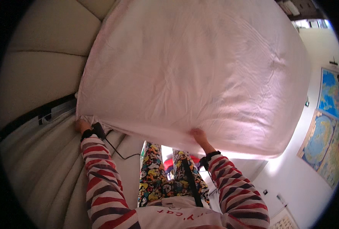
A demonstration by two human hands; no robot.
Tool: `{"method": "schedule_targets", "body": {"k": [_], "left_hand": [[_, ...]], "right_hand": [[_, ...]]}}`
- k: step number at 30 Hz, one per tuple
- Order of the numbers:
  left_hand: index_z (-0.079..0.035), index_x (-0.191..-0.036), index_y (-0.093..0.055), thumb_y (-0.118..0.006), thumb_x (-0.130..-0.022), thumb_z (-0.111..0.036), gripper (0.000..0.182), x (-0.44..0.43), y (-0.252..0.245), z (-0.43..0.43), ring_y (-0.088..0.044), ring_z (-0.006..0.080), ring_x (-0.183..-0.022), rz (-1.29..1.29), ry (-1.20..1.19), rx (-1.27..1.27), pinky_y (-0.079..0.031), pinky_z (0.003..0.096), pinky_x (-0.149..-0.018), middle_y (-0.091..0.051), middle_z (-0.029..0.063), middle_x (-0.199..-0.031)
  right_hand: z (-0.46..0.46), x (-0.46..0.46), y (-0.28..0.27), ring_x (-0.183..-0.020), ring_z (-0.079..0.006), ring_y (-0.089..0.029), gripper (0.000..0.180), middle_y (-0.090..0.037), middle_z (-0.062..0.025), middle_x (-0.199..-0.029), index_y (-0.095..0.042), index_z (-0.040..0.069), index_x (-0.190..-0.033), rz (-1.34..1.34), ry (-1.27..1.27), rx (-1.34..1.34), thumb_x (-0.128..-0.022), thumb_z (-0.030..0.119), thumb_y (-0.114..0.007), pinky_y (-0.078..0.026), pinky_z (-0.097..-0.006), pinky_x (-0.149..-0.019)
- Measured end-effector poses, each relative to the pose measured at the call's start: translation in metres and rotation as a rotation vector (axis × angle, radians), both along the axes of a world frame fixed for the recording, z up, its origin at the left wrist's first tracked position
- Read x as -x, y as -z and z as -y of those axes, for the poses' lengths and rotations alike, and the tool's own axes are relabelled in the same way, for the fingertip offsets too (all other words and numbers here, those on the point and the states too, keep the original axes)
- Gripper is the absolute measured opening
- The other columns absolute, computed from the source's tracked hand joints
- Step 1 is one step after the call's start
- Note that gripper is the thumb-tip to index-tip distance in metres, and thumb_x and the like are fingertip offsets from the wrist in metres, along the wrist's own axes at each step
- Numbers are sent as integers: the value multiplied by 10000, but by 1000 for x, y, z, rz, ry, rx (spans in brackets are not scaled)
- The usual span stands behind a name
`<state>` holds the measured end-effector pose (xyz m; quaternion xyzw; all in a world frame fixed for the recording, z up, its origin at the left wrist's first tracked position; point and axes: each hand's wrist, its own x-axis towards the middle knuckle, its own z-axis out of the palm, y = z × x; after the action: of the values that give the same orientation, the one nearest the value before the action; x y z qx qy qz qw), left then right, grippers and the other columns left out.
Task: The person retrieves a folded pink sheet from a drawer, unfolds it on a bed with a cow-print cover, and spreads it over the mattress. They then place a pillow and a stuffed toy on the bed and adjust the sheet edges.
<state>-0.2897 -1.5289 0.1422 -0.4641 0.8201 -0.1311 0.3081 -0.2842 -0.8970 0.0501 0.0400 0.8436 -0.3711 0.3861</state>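
Observation:
A pale pink fitted sheet [169, 74] covers the mattress in front of me, with creases running across its middle and right side. My left hand [82, 126] is at the sheet's near left corner, where the cloth bunches up; its fingers are partly hidden, so its grip cannot be made out. On the near edge of the sheet rests my right hand [198, 135], somewhat blurred, its fingers bent against the cloth; whether it pinches the fabric is unclear. Both wrists carry black straps with small devices, and a black cable hangs from the left one.
A padded beige headboard [52, 65] borders the bed on the left, above a dark rail [37, 117]. Grey-beige curtain folds [49, 171] lie at lower left, close to my left arm. Maps [331, 94] hang on the white wall at right. A dark shelf [301, 10] stands at the far right.

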Motion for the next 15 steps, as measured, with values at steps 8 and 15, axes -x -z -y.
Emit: {"method": "schedule_targets", "body": {"k": [8, 15], "left_hand": [[-30, -914, -630, -647, -708, -113, 223, 21, 81, -37, -595, 278, -931, 88, 30, -180, -463, 332, -821, -605, 166, -1028], [-26, -1064, -542, -667, -685, -92, 404, 26, 108, -77, -552, 252, -951, -456, 31, -470, -433, 296, -822, -587, 146, -1042]], "right_hand": [[-76, -93, 5, -933, -320, -575, 310, -608, -171, -992, -603, 97, -999, 91, 130, -489, -801, 330, -549, -458, -388, -781], [-84, -117, 72, -1187, -278, -406, 591, -404, -133, -1315, -360, 80, -1276, 652, 1355, 29, -829, 439, -503, -372, -508, -914]]}}
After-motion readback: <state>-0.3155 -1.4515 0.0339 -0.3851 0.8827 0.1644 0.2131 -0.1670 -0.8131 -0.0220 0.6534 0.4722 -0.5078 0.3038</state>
